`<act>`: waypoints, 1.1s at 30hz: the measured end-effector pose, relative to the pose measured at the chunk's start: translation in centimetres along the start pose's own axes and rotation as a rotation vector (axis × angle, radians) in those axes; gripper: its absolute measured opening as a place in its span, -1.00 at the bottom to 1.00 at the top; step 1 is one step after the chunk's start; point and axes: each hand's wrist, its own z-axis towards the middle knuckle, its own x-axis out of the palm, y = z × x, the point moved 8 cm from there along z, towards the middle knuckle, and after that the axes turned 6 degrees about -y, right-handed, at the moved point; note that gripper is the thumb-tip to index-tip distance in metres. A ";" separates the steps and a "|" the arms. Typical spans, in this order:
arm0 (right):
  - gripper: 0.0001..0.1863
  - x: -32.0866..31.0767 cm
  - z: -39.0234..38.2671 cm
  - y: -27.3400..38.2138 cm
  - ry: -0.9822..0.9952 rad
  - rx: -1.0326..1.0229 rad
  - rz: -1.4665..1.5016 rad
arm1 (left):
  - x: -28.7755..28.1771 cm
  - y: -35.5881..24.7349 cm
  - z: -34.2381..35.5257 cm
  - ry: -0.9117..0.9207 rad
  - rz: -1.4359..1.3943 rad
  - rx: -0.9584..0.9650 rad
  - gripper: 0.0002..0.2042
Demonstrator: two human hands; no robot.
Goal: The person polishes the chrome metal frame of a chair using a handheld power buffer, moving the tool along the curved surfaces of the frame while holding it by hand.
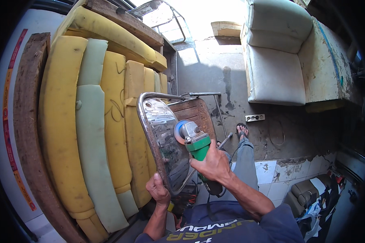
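Your right hand [215,163] grips the grinder [200,149], body slanting up-left, disc [179,132] at the shiny panel [163,139], while your left hand [158,190] clasps the near rim [151,141].

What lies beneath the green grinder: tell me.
Beneath the grinder, a shiny, scuffed metal panel shows, with a rusty brown panel to its right. The disc hides the spot directly under it, so whether disc and panel touch cannot be seen.

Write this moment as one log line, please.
left hand: grips metal chair; right hand: holds green grinder; disc: at chair, contact unclear; left side: yellow foam
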 end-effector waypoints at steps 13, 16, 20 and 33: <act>-0.15 1.7 -2.6 0.1 0.050 -0.012 0.188 | -0.6 2.2 -0.1 0.133 0.148 -0.102 -0.44; -0.12 2.1 -1.5 -1.8 -0.004 0.135 0.173 | 0.1 0.8 0.4 0.113 0.037 -0.092 -0.45; -0.13 2.0 -2.0 -1.5 0.010 0.093 0.159 | -0.1 0.2 0.7 0.088 0.030 0.009 -0.45; -0.11 2.3 -1.4 -3.8 -0.007 0.099 0.175 | 0.8 -0.2 0.5 0.112 0.002 -0.008 -0.42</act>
